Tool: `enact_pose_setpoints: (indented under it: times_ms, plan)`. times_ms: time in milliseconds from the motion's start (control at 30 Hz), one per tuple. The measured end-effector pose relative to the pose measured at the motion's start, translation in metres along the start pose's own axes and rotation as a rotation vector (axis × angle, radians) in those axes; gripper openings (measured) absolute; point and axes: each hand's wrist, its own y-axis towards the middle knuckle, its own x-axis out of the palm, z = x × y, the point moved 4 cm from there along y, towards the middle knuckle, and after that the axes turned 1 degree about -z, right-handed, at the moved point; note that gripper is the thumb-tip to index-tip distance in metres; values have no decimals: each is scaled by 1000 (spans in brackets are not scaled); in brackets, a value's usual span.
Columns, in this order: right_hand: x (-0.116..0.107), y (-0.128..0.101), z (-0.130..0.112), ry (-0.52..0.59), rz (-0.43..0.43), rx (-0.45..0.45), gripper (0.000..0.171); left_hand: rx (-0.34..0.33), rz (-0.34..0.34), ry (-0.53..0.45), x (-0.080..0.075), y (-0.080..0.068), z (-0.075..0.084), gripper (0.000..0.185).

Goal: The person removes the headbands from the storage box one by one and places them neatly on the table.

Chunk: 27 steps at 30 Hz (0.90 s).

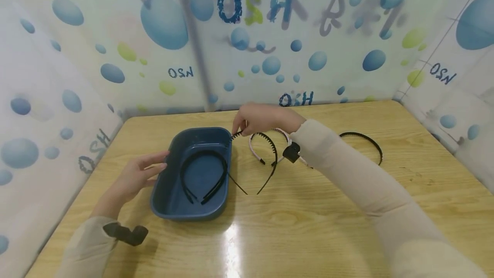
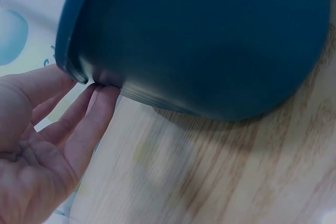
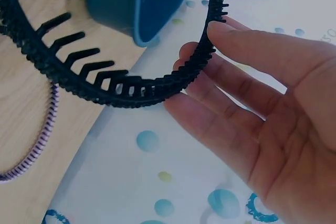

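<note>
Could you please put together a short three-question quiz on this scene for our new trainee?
1. True or false: the blue tub already holds a black headband.
2. What does the right hand pinch?
A. a toothed black headband
B. the pink headband
C. the tub
3. What does the left hand touch?

Key: 1 true. 2 A. 3 The tub's outer wall, with its fingertips.
</note>
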Motion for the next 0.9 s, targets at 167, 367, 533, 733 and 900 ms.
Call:
enact_pose_setpoints:
  times_ms: [167,367,533,733,900]
  plan:
    - [8,-7,10,-5,-17,27,25,-3,3,2,0,-1,2,55]
    - [18,-15,20,15,-3,36,24,-8,0,-6,-1,-2,2,56]
    - [28,-19,28,31,-8,30,24,-21,3,-11,-1,-2,1,57]
    - [38,-24,34,87,-24,20,26,-21,0,-8,0,-1,1,57]
    - [45,-27,38,93,-36,41,26,-11,0,-11,1,-1,2,56]
